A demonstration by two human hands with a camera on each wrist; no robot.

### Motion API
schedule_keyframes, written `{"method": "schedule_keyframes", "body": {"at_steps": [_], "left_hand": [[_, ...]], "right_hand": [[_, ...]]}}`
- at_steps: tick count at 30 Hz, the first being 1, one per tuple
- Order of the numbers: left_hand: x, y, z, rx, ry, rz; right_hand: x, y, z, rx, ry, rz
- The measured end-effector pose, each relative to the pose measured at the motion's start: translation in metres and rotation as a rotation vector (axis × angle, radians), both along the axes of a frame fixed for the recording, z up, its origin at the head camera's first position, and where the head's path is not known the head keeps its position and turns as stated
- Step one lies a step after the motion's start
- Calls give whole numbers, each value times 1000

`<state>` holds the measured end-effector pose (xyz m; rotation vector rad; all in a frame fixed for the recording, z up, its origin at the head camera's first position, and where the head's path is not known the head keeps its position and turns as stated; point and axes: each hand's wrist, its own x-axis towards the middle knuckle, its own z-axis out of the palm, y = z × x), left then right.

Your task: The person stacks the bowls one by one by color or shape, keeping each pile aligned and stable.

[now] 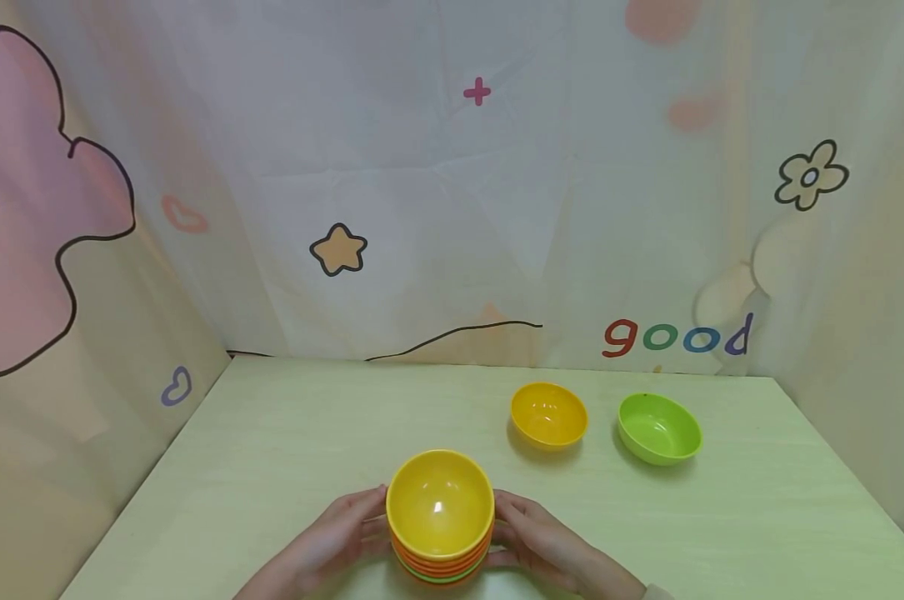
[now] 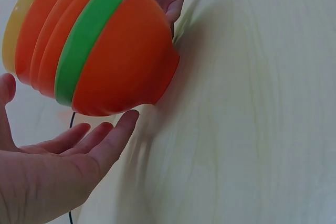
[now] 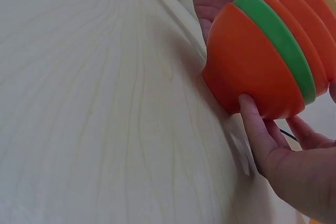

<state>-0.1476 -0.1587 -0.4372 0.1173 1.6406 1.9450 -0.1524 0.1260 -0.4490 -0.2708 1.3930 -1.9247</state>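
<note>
A stack of nested bowls stands at the table's near edge, with a yellow bowl on top, orange ones below it, then a green bowl and an orange bowl at the bottom. My left hand is at the stack's left side, thumb near the yellow rim, its fingers extended beside the lower bowls. On the opposite side my right hand touches the stack; in the right wrist view one fingertip rests against the bottom orange bowl. Whether the stack's base bears fully on the table is hard to tell.
Behind and right of the stack, an orange-yellow bowl and a light green bowl stand separately on the pale table. A printed curtain closes off the back and sides.
</note>
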Motion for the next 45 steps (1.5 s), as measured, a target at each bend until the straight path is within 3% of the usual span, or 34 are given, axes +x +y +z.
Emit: {"method": "schedule_keyframes", "body": {"at_steps": [12,26,45], "left_hand": [[6,1,-1,78,-25,-48],[6,2,2,77,-16,-66],[6,5,1,55,-21,-33]], "right_hand": [[0,0,-1,7,-2,-13],[1,-1,2,34,-5,-23],[0,1,2,14,12,0]]}}
